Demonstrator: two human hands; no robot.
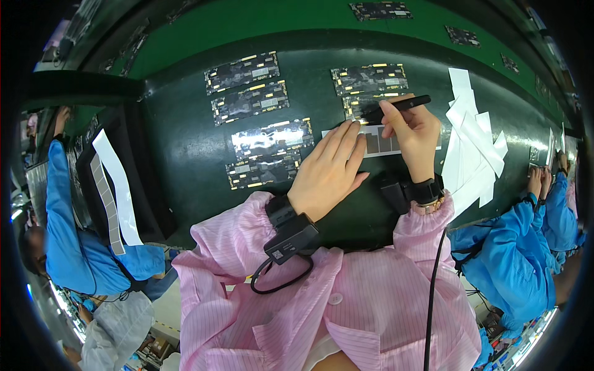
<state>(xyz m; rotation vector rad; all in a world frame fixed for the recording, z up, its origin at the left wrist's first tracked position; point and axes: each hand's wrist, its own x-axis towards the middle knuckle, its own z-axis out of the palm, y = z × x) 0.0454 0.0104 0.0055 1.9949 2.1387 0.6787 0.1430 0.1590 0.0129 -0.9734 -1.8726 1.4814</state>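
Observation:
My right hand (pixel 418 137) is closed round a black pen-like tool (pixel 413 103), its rear end pointing up to the right. The tip end lies over a dark circuit board (pixel 354 104), partly hidden by the fingers. Flat and stretched out, my left hand (pixel 328 172) rests with its fingertips at that board's near edge, nothing gripped. Between and under the hands runs a white strip with grey square patches (pixel 387 143). Just beyond sits another circuit board (pixel 370 79). To the left of my left hand lie several more boards, the nearest one (pixel 263 171) close to my wrist.
White paper strips (pixel 473 142) are heaped at the right. At the left, a white strip (pixel 117 179) and a grey-patched strip (pixel 106 201) hang over a black edge. More boards (pixel 380 10) lie on the green surface beyond. People in blue work on both sides.

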